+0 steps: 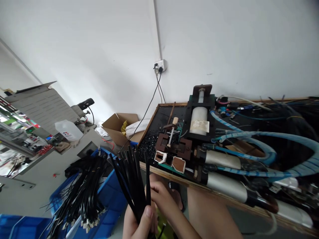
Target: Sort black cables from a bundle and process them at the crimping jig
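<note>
A bundle of flat black strips (136, 179) stands fanned upward at the bottom centre, with my left hand (141, 222) wrapped round its lower part, thumb in front. My right hand (160, 196) is just right of the bundle, its fingers bent and closed at one strip that stands apart from the others. Its fingertips are partly hidden behind that strip. Beyond my hands, on the bench, sits a brown metal fixture (174, 146) with two pads at its front edge.
Wood-edged bench (169, 172) with cylinders (223, 186), blue hoses (274, 136) and black scraps at right. Blue crate (112, 199) heaped with black cables (84, 189) at left. Open cardboard box (114, 132) behind; grey table (42, 172) with white jug (68, 130) at far left.
</note>
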Demonstrator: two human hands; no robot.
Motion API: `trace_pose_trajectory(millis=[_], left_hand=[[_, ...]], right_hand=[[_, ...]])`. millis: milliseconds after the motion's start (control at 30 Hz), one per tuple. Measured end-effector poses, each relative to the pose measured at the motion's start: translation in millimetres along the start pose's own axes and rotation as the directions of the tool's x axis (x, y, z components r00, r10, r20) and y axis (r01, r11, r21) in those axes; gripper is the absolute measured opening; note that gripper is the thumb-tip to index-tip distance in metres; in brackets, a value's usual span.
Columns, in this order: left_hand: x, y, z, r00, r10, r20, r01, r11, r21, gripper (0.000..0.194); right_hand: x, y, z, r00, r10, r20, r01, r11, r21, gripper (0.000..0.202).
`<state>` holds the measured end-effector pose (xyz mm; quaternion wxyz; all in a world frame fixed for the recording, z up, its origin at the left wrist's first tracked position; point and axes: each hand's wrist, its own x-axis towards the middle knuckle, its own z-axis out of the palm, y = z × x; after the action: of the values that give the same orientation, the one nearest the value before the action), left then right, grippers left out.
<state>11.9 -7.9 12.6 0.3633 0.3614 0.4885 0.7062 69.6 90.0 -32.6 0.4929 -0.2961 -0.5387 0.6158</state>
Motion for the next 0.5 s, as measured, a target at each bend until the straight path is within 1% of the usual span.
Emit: trace_pose_trajectory(millis=[67,133,200,267,333,433,467,500], left_hand=[[0,-2,-1.5,0.997,-0.076,-0.031,0.075,0.996,-0.039,0.052],[1,-3,-1.6,0.988,-0.143,-0.06,0.141,0.989,-0.03,0.054],[3,-3,-1.4,0.973,-0.205,-0.11,0.208,0.978,0.02,0.053],[4,-4,-1.5,0.951,-0.274,-0.143,0.288,0.954,0.089,0.054],[5,-5,-2.1,0.938,-0.295,-0.184,0.325,0.932,0.16,0.059],[9,-8,-3.7,0.947,-0.181,-0.264,0.25,0.933,0.257,0.061],[11,-9,-4.0,0.95,-0.161,-0.266,0.235,0.933,0.272,0.06],[13,-10,-3.9,0.954,-0.173,-0.244,0.238,0.933,0.272,0.06]], right_hand=[[-5,-9,-6,0.996,-0.04,-0.078,0.033,0.995,-0.096,0.042],[-13,-23,-14,0.974,-0.15,-0.169,0.113,0.972,-0.207,0.037],[-22,-37,-20,0.953,-0.255,-0.162,0.213,0.947,-0.239,0.034],[-29,-48,-23,0.949,-0.292,-0.121,0.261,0.94,-0.219,0.033],[-34,-52,-23,0.957,-0.264,-0.121,0.238,0.952,-0.192,0.032],[-34,-49,-22,0.971,-0.17,-0.168,0.148,0.98,-0.134,0.033],[-34,-47,-21,0.974,-0.145,-0.174,0.127,0.985,-0.114,0.035],[-33,-45,-22,0.976,-0.13,-0.176,0.115,0.989,-0.096,0.036]])
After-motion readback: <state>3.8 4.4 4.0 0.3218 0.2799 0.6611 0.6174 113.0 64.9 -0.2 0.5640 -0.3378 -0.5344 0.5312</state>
